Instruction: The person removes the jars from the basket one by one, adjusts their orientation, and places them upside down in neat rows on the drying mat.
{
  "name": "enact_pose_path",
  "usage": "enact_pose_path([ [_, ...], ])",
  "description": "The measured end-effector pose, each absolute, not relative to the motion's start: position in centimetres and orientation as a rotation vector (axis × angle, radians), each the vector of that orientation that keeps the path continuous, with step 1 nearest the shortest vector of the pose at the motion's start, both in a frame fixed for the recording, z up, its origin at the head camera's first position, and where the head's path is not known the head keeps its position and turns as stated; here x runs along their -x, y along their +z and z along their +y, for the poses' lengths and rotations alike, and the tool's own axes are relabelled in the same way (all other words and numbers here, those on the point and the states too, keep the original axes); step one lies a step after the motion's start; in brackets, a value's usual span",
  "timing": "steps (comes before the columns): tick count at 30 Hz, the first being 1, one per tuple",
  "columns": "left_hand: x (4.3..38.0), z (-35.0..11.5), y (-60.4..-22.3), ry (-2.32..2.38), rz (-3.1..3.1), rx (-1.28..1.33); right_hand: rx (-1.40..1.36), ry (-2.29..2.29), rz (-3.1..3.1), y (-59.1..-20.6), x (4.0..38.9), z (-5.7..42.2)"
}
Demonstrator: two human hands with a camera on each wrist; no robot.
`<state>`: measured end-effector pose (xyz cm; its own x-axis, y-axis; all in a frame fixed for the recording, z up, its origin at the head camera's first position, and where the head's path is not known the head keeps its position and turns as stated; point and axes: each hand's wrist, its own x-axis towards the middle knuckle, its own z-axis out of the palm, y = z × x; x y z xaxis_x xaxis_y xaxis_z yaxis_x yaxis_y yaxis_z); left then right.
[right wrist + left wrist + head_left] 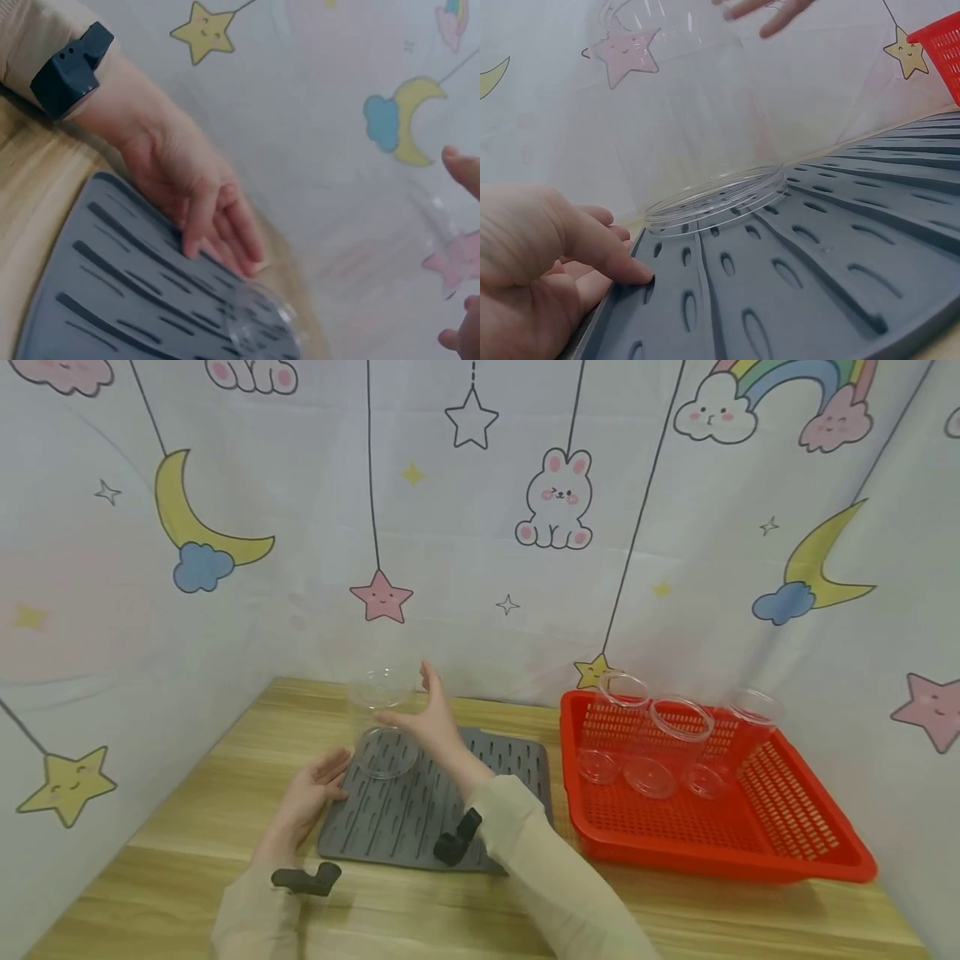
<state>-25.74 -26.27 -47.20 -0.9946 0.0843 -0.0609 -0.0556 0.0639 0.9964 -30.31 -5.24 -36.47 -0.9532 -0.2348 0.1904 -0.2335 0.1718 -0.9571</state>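
The table [420, 910] carried the red basket [675, 857] on the right, with three clear cups [667, 752] inside, and the grey ribbed mat [375, 835] left of it. The step in hand was judged to be steadying the lone cup [378, 747] upright on the mat. Sound practice called for the mat to be held flat, for the base to bear evenly across the ribs, and for the fingers to be kept wide and drawn straight outward, so that neither rim nor wall was knocked. The lone cup stood on the mat's far-left corner, between the hands: to the left of the right hand [431, 718] and to the far right of the left hand [309, 787]. The right hand was spread, its thumb well apart from its fingers and crossing the line of the cup's wall; because the plastic was transparent, contact there could not be confirmed. The left hand lay spread at the mat's left edge, its fingers alongside and its thumb tip resting on the grey surface, apart from the cup's base.
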Motion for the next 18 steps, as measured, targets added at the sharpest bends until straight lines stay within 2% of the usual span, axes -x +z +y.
enact_pose_path([
  [7,26.0,-26.2,-47.4,2.092,2.204,-0.050,0.656,-1.975,2.417,-32.4,28.9,-3.6],
  [18,26.2,-26.5,-47.7,2.096,2.201,-0.069,1.074,-1.855,2.629,-26.0,25.3,0.6],
])
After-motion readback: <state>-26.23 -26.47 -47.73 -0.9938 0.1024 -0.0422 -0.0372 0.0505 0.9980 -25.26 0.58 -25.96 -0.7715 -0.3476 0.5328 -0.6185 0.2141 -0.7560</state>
